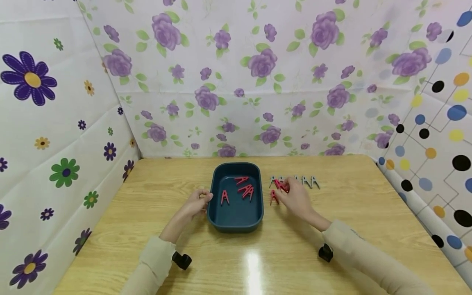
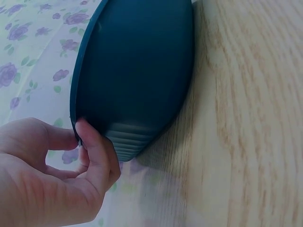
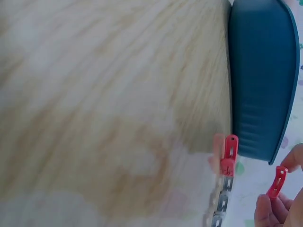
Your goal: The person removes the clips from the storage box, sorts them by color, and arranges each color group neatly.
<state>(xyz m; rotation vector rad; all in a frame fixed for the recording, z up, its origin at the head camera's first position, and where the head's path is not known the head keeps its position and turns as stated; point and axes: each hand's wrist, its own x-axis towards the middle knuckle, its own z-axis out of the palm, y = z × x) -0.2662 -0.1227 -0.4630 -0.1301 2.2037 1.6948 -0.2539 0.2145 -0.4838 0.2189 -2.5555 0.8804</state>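
On the glossy, wood-grained bench (image 1: 361,184) I saw a dark teal plastic bin (image 1: 236,228), smooth, round-cornered and ribbed on its outer wall. The left hand (image 1: 197,203) gripped its left rim. The right hand (image 1: 298,200), to the right of the bin, pinched a slim red clothespin (image 3: 278,180). Another red clothespin (image 1: 273,197) lay on the bench just beside that hand; four red clothespins (image 1: 225,198) lay inside. Slightly farther back, bluish-grey clothespins (image 1: 305,182) formed a row, which the right hand partly blocked from my head view. Floral cloth (image 1: 243,102) hung behind.
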